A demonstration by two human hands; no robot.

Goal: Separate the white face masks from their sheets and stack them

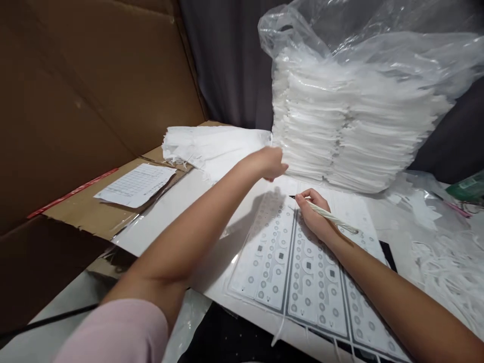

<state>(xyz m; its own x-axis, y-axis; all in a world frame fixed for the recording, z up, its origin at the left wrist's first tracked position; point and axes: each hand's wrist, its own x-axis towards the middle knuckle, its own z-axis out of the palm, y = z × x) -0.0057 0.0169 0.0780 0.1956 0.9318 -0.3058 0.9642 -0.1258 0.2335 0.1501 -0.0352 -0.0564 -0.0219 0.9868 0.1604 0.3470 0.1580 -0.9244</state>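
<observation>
My right hand (314, 214) is closed around a slim tool (340, 222) with a dark pointed tip and a pale handle that looks wrapped. It hovers over or rests on a white sheet (282, 282) of long panels, printed with grey circles and dark squares; I cannot tell which. My left hand (273, 164) reaches past the sheet's far edge, near the foot of a tall white stack. Its fingers are curled together, and what they hold, if anything, is hidden. Beside that hand lies a fanned pile of white pieces (215, 143).
Clear plastic (378, 55) covers the tall stack of white sheets (351, 126) at the back. A paper with a grid (138, 184) lies on cardboard (79, 214) at left. White strips (449, 272) are heaped at right, near a green object (469, 187). A cardboard wall rises left.
</observation>
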